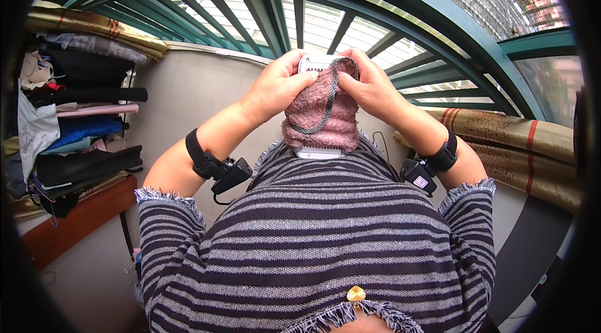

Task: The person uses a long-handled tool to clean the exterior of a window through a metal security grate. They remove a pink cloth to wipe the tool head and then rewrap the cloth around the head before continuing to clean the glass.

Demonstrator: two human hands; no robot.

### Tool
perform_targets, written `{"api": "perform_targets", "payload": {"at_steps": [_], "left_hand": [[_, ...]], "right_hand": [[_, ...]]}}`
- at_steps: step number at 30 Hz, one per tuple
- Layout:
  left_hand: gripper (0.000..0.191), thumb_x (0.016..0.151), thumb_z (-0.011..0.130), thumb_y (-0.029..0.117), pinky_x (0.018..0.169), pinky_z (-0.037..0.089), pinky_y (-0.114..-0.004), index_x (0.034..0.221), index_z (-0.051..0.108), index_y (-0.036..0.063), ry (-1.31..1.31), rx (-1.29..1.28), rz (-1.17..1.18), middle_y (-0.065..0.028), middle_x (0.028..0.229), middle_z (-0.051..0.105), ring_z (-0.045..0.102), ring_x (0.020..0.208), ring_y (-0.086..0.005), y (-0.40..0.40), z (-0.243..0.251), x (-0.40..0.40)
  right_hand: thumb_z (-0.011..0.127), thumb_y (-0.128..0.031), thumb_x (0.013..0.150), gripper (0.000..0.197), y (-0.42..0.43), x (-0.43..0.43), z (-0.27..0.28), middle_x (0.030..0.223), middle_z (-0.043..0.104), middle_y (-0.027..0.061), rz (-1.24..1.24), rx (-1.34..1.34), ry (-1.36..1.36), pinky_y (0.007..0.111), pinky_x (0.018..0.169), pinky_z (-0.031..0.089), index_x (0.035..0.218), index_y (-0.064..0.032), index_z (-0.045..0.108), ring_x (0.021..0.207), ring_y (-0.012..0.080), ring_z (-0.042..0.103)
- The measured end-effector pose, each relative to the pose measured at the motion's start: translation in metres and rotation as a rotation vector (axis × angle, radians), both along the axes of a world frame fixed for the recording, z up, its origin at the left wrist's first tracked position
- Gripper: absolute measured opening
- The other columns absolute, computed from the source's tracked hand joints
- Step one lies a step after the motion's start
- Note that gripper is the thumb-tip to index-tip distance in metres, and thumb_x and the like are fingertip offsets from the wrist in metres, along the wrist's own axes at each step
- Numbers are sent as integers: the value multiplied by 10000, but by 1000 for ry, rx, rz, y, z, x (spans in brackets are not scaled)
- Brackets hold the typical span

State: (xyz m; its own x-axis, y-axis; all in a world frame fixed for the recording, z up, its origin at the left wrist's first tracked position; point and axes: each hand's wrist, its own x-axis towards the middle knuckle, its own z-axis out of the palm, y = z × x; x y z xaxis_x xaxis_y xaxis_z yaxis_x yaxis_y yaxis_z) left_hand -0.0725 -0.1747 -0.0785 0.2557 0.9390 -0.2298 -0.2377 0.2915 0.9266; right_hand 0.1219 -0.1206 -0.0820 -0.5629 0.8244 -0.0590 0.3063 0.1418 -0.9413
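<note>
A pink plush cloth (305, 103), much like a mop pad, is bunched over a flat white plastic plate (320, 152). The plate shows at its near and far ends, and each end has a row of teeth. A dark checked edging (332, 91) runs loosely across the cloth in a curve. My left hand (281, 78) grips the far left corner, with the thumb by the teeth and the fingers behind. At the far right, my right hand (368, 80) pinches the cloth and its edging. The plate's middle is hidden under the cloth.
Green metal railings (263, 18) and windows curve ahead. Piled clothes (80, 117) sit at left above a brown wooden board (84, 220). Rolled gold fabric (512, 145) lies at right. Black devices (232, 175) are strapped to both arms.
</note>
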Motion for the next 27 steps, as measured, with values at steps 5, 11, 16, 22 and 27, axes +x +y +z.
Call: {"api": "perform_targets", "payload": {"at_steps": [5, 11, 16, 22, 27], "left_hand": [[260, 907, 498, 63, 836, 459, -232, 1156, 487, -10, 71, 50, -4, -39, 1052, 583, 550, 955, -79, 1, -1, 3], [258, 915, 505, 79, 836, 456, -229, 1156, 490, -11, 126, 89, -4, -38, 1049, 587, 550, 949, -77, 3, -3, 5], [246, 913, 495, 65, 838, 455, -230, 1148, 498, -7, 150, 80, 12, -34, 1051, 586, 549, 950, -74, 2, -4, 1], [677, 777, 708, 288, 834, 458, -291, 1278, 377, -24, 730, 210, 24, -150, 1094, 559, 559, 991, -170, -6, 18, 7], [537, 668, 748, 311, 796, 443, -368, 1038, 497, 14, 1114, 824, 211, -150, 926, 497, 539, 868, -302, -15, 36, 19]], "right_hand": [[597, -146, 789, 304, -4, 3, 5, 905, 580, 132, -19, -206, 64, 330, 744, 465, 1037, -2, 497, 837, 208, 570], [558, -110, 830, 266, -8, 3, -11, 908, 574, 93, -56, -274, 185, 289, 746, 460, 1063, -8, 483, 847, 132, 540], [555, -109, 833, 251, -10, -1, -1, 910, 582, 100, -61, -199, 167, 296, 743, 462, 1050, -7, 482, 835, 144, 555], [552, -108, 821, 239, -8, -1, 5, 867, 594, 123, -37, -171, 92, 303, 742, 461, 1029, -11, 484, 828, 170, 568], [569, -124, 807, 247, -5, 5, 4, 889, 593, 130, -55, -180, 21, 316, 742, 460, 1014, -12, 496, 845, 185, 567]]}}
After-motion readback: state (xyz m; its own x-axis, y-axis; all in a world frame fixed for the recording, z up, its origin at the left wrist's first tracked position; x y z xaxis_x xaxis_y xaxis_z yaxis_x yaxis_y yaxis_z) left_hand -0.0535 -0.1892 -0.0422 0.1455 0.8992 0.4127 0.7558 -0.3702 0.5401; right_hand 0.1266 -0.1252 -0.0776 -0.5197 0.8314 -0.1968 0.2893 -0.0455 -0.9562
